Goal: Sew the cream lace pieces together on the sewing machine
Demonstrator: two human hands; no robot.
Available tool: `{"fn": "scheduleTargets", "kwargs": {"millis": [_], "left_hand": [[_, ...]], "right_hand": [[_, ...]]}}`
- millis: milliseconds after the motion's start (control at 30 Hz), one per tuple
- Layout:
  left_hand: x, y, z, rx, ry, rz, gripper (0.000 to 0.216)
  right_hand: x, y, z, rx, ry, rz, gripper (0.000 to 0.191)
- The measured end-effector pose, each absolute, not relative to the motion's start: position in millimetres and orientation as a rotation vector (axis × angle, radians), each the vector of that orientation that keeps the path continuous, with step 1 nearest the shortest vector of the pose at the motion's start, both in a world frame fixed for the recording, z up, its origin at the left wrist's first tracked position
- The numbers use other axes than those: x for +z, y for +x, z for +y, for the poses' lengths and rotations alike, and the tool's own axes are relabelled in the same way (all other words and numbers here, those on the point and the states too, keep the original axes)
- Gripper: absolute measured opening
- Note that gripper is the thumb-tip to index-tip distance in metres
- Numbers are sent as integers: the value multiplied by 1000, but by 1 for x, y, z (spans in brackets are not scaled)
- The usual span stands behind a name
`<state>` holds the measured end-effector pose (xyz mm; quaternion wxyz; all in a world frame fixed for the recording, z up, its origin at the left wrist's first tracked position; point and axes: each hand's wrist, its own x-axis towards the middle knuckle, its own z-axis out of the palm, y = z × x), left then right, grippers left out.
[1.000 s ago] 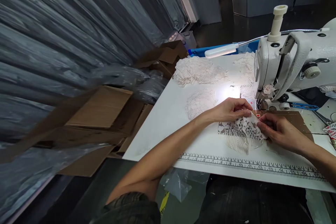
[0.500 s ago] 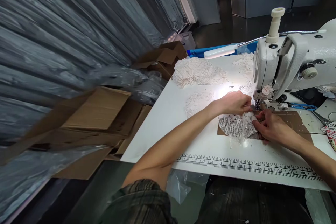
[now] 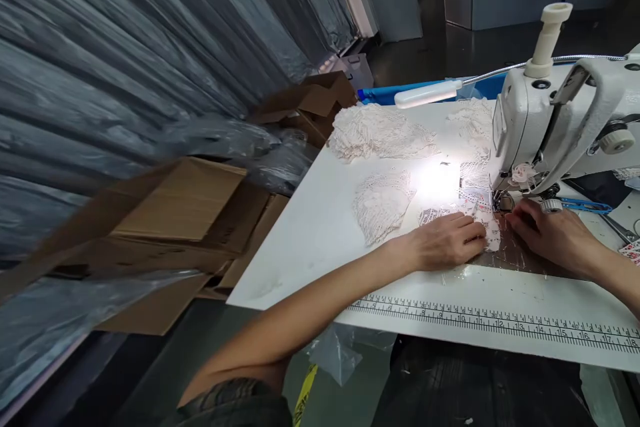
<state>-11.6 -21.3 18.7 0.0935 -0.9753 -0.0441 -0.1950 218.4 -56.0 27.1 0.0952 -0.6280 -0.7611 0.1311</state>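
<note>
Far left, grey sheeting (image 3: 125,33) hangs in folds down the frame, and below it an open cardboard box (image 3: 183,203) sits at centre left, clear plastic (image 3: 285,163) crumpled just beside it. Here comes the white worktop (image 3: 310,240), a big heap of cream lace (image 3: 375,133) at its far edge and a smaller pile (image 3: 383,207) nearer. A printed ruler (image 3: 490,323) runs along the near edge toward lower right, while a slim lamp (image 3: 429,93) throws a bright patch on the surface. Now the hands, apart from each other, right of centre: the left hand (image 3: 447,240) is palm down, fingers bent, over the lace piece (image 3: 483,217), which lies between it and the needle; whether it grips, I cannot tell. Above stands the white sewing machine (image 3: 520,120). The right hand (image 3: 555,233) is close by the needle, thumb and fingers drawn together, what's between them too small to make out; blue snips (image 3: 585,205) lie just beyond, scissors (image 3: 617,228) at the far right
</note>
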Motion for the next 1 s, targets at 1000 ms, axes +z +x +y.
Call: {"fn": "scheduleTargets", "kwargs": {"millis": [1000], "left_hand": [[-1, 0, -23, -1009, -2862, -376, 11]], "right_hand": [[10, 223, -88, 127, -1133, -2458, 32]]}}
